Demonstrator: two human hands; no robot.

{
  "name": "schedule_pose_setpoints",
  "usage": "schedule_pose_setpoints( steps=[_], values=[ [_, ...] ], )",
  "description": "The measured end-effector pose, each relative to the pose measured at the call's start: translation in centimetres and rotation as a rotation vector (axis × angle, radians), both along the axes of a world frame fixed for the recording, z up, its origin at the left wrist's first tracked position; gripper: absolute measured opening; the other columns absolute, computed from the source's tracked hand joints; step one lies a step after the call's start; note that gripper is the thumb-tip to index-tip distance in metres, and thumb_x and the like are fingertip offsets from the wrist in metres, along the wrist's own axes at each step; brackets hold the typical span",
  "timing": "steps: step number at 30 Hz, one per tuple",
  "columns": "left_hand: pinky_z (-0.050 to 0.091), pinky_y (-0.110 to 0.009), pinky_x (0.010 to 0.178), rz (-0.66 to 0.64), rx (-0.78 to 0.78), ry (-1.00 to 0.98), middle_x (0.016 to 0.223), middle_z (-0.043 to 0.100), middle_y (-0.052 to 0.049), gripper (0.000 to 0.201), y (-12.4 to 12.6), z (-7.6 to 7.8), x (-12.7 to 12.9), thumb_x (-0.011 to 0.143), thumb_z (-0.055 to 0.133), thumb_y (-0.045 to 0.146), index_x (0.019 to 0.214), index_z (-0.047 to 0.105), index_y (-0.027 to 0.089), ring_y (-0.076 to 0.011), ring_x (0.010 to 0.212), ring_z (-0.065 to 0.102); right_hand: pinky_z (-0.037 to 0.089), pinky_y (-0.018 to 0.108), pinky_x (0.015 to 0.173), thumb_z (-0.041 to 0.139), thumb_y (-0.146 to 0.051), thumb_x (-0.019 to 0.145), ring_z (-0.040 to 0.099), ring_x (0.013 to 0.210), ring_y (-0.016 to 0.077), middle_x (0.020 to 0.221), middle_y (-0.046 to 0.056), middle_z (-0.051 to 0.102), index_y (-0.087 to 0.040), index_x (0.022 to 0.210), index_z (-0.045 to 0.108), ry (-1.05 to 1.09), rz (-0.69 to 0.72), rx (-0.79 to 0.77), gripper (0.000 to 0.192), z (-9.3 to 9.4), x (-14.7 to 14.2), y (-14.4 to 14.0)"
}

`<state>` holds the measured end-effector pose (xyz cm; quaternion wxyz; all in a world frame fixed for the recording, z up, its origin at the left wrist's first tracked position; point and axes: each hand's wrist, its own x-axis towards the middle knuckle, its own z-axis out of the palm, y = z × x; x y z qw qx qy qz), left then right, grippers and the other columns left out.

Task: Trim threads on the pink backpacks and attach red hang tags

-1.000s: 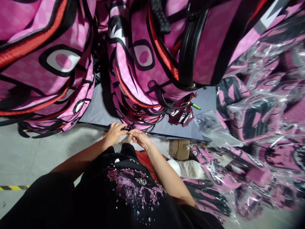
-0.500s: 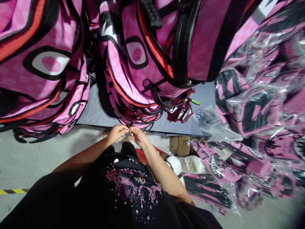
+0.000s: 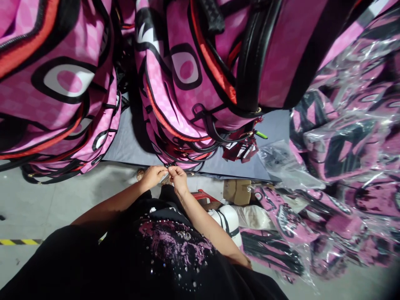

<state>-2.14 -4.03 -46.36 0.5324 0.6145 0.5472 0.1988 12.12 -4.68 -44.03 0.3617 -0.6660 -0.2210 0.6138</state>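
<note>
My left hand [image 3: 152,176] and my right hand [image 3: 179,176] meet close together low in front of me, fingertips pinched on a thin black strap [image 3: 169,168] that hangs from the bottom of a stack of pink, black and red backpacks [image 3: 187,83]. The strap piece between my fingers is small and mostly hidden. A second stack of the same backpacks [image 3: 59,91] rises to the left. Both stacks rest on a grey sheet [image 3: 125,143].
Backpacks wrapped in clear plastic [image 3: 343,146] pile up on the right. A small cardboard box [image 3: 236,191], a white object with black bands [image 3: 228,218] and a red thing [image 3: 201,195] lie by my right arm. Grey floor with yellow-black tape [image 3: 21,241] lies left.
My hands have drawn closer together on the strap, and my right wrist has turned inward. The view has shifted slightly, showing more of the white object by my arm.
</note>
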Motion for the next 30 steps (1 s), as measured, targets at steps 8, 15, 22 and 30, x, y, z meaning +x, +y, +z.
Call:
schedule_pose_setpoints(
  steps=[8,15,22,30],
  values=[
    [0.042,-0.021,0.068,0.015,-0.059,-0.005,0.079,0.074,-0.001,0.026,-0.3,0.2,-0.1,0.088,0.054,0.032,0.090,0.075,0.018,-0.0129,0.072,0.060,0.026,0.023,0.048,0.070,-0.057,0.065,0.034,0.049,0.0090,0.053,-0.006,0.043,-0.021,0.073,0.054,-0.037,0.002,0.018,0.040,-0.4,-0.3,-0.5],
    [0.042,-0.021,0.067,0.028,-0.071,-0.015,0.080,0.073,-0.001,0.026,-0.6,0.0,-0.2,0.087,0.053,0.032,0.088,0.074,0.018,-0.0127,0.071,0.061,0.028,0.023,0.048,0.071,-0.056,0.064,0.035,0.050,0.0088,0.056,-0.006,0.044,-0.022,0.072,0.054,-0.062,0.017,0.045,0.039,-0.9,-0.4,-0.7],
    [0.041,-0.022,0.064,0.029,-0.121,0.039,0.075,0.070,0.000,0.021,-0.7,-0.2,0.0,0.084,0.056,0.033,0.088,0.071,0.019,-0.0125,0.068,0.059,0.031,0.023,0.050,0.069,-0.056,0.063,0.035,0.050,0.0087,0.055,-0.006,0.044,-0.022,0.070,0.055,-0.087,0.046,0.070,0.038,-1.2,-0.4,-0.9],
    [0.032,-0.024,0.061,-0.008,-0.145,0.156,0.071,0.066,0.001,0.013,0.5,0.8,0.0,0.076,0.066,0.032,0.081,0.067,0.020,-0.0130,0.065,0.055,0.035,0.024,0.055,0.069,-0.051,0.066,0.040,0.055,0.0099,0.058,-0.004,0.050,-0.020,0.068,0.058,-0.132,0.112,0.135,0.034,-1.5,-0.1,-1.0]
  ],
)
